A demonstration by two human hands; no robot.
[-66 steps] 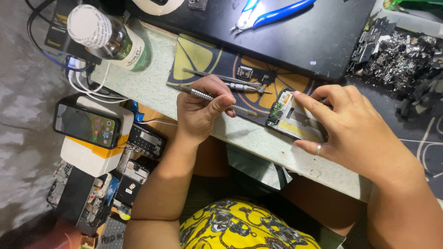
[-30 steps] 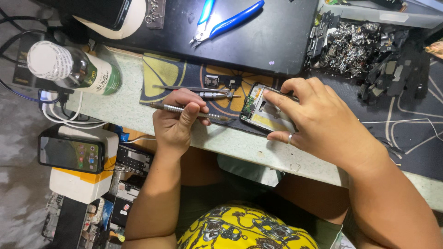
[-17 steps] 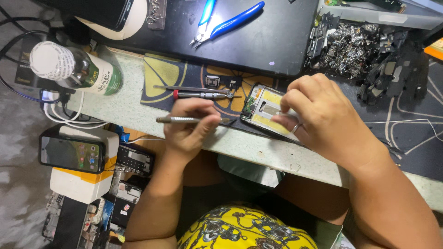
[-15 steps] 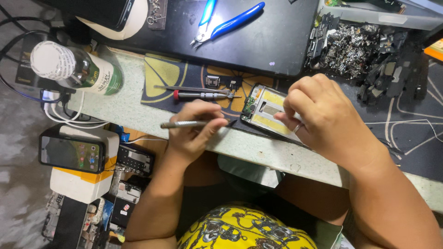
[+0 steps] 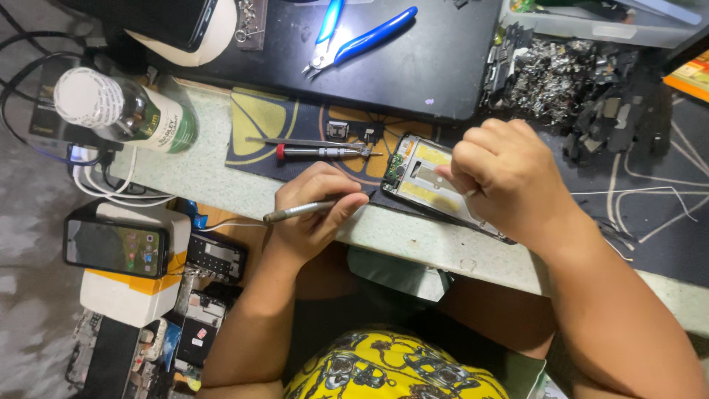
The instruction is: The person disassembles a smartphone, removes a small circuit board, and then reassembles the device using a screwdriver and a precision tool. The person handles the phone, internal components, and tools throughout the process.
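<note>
The opened phone (image 5: 427, 181) lies flat on the dark work mat (image 5: 295, 125), close to the near edge of the pale bench top (image 5: 221, 185). Its long axis runs diagonally, the upper end toward the far left, the lower end hidden beneath the right hand (image 5: 509, 177). That hand rests on the phone, fingers curled tight with the tips pressing on the inner frame; whether they pinch any small part cannot be told.

The left hand (image 5: 314, 210) sits just left of the phone at the bench edge, fingers closed around a slim metal tool (image 5: 299, 210). The tool lies nearly level, its free end pointing left and its working end hidden in the fist.

Just beyond the left fingers, a red-collared screwdriver (image 5: 325, 151) and tweezers (image 5: 310, 142) lie side by side on the mat, parallel to the edge. Open mat remains between them and the fingers. Farther off, blue-handled pliers (image 5: 362, 37) rest on a black slab.

A clear bottle with a white cap (image 5: 122, 111) lies tilted, well left of the left hand. Beyond the right knuckles a heap of metal scrap (image 5: 561, 66) spreads loose, with a clear tray (image 5: 598, 26) behind it whose contents cannot be made out.
</note>
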